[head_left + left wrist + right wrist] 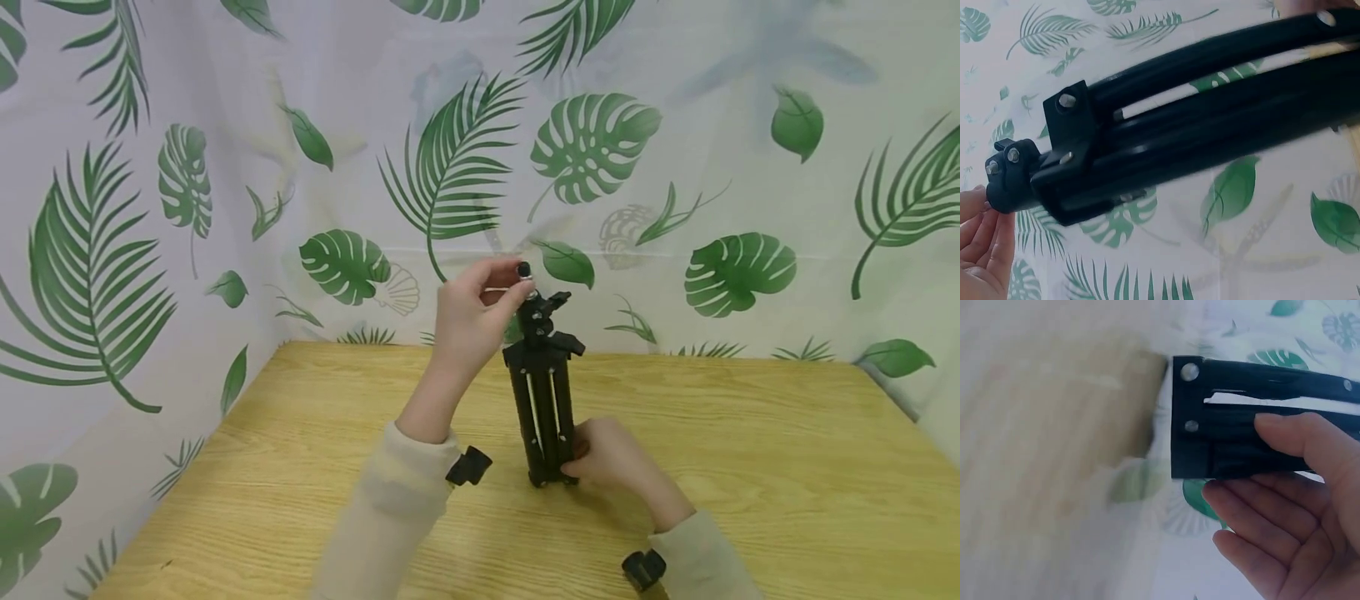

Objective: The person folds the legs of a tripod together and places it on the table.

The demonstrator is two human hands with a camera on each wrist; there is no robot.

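A black light stand (542, 400) with its legs folded is held nearly upright in the head view, leaning slightly. At its silver-and-black top tip, my left hand (474, 312) pinches with thumb and fingers. Lower down, my right hand (611, 458) grips the folded legs near their foot end. The left wrist view has the stand's collar and knobs (1013, 156) close to the fingertips (975, 206). In the right wrist view, the thumb lies across the legs (1235, 434), with the fingers underneath. Whether the foot end touches the table cannot be told.
A wood-grain table (750, 467) extends beneath both hands. Behind and to the left hangs a white cloth (480, 167) with green leaf prints. Black wrist mounts (468, 465) sit at both sleeve cuffs.
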